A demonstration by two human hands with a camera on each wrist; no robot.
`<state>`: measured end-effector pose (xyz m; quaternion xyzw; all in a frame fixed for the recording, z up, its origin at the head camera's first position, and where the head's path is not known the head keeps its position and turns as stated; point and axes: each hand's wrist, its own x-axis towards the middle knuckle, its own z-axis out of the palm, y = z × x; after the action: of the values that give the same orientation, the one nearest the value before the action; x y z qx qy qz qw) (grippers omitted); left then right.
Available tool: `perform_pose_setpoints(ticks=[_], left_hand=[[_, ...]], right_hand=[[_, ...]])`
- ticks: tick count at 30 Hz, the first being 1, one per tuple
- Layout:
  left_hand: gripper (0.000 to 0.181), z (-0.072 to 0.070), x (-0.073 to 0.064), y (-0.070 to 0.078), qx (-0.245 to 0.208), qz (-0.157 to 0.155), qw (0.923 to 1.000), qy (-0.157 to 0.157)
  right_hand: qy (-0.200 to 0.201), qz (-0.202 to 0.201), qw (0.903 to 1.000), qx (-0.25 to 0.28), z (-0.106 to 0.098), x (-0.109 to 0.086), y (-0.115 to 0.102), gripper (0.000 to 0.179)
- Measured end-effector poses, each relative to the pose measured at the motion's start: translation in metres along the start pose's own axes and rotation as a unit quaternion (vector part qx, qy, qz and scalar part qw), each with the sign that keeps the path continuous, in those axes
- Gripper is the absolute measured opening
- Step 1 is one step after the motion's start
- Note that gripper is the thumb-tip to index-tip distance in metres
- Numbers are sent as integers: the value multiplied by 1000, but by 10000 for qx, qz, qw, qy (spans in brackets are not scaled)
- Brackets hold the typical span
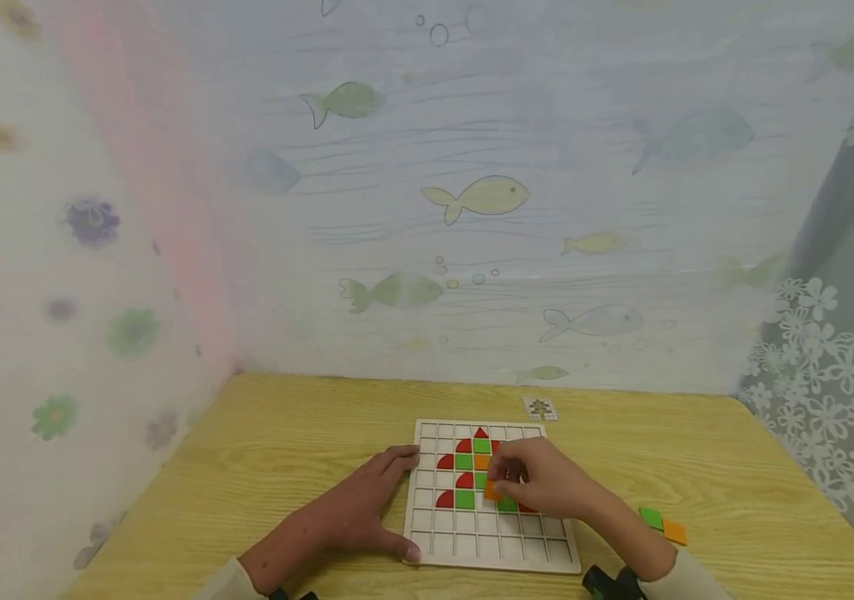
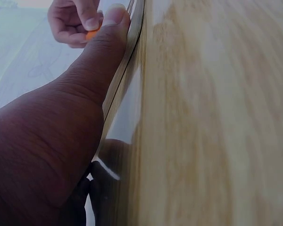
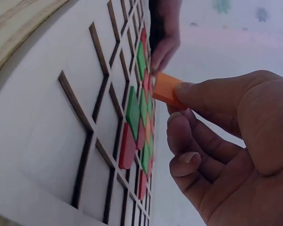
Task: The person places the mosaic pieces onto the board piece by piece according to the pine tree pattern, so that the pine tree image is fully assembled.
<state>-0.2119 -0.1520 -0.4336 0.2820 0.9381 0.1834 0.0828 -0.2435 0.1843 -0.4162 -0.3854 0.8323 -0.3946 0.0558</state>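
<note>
A pale wooden grid board lies on the table, its raised lines forming square cells. Green squares, red quarter-circles, a red triangle and an orange square fill several cells in a stepped tree shape. My right hand pinches an orange square tile between thumb and fingers, tilted over the middle of the board, and hides part of the pattern's right side. Along the board's left edge rests my left hand, thumb at the near corner and fingers at the side further up.
A loose green tile and an orange tile lie on the wooden table right of the board, by my right forearm. Behind the board is a small card with a tree picture. A fish-printed wall covering rises at the table's back edge.
</note>
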Motion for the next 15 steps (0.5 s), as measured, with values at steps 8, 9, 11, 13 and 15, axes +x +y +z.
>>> perform_pose_setpoints(ticks=[8,9,11,13,15], left_hand=[[131,-1,1,-1,37,-10,10000,15],[131,0,1,-1,31,-25,10000,8],[131,0,1,-1,12,-60,10000,-11],[131,1,1,-1,-3,-98,9999,-32],[131,2,2,-2,4,-106,9999,-34]], right_hand=[[-47,170,9998,-95,11,5,1,9],[-51,193,9998,-88,12,5,1,9],[-58,188,9998,-58,14,5,1,9],[-57,154,9999,-26,16,5,0,8],[-27,118,9999,-16,16,5,0,8]])
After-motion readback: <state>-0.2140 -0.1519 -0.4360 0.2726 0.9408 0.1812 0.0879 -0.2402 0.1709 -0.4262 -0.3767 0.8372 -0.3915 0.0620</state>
